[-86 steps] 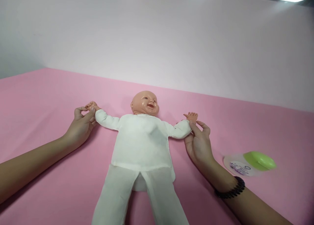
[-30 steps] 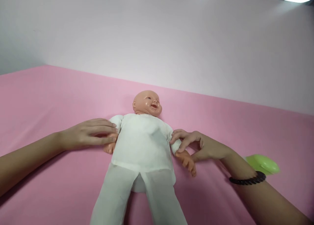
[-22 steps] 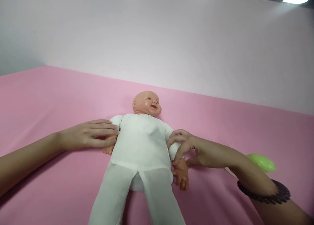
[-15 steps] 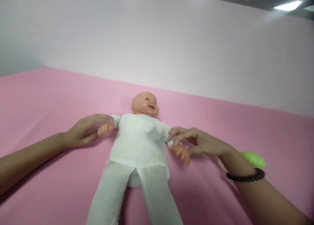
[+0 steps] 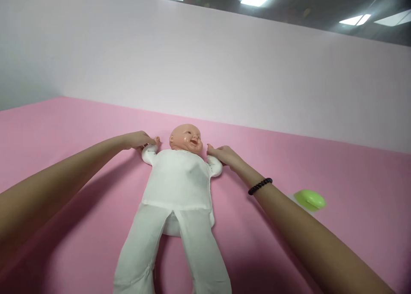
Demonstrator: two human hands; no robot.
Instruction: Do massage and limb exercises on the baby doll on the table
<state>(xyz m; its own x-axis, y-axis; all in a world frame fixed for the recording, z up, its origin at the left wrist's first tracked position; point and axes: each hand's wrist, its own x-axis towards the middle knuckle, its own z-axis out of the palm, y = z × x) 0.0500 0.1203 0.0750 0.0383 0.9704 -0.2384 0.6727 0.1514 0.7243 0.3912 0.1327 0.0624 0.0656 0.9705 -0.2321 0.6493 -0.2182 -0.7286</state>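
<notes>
A baby doll [image 5: 180,178] with a white cloth body and a bare plastic head lies on its back in front of me, its legs toward me. Both its arms are bent up beside its head. My left hand [image 5: 138,140] is closed round the doll's arm on the left, near its small plastic hand [image 5: 157,140]. On the other side, my right hand [image 5: 226,155] grips the other arm by the wrist; a black coiled band [image 5: 260,186] circles my right wrist. Some of my fingertips are hidden behind the doll's arms.
A pink cloth surface [image 5: 96,225] lies under the doll. Off to the right, beyond my right forearm, sits a rounded light-green object [image 5: 310,200] on something pale. A white wall [image 5: 205,63] rises behind, with ceiling lights above.
Both doll arms have gone from stretched out and down at the sides to bent up by the head. My hands moved up and inward with them. The view has shifted slightly.
</notes>
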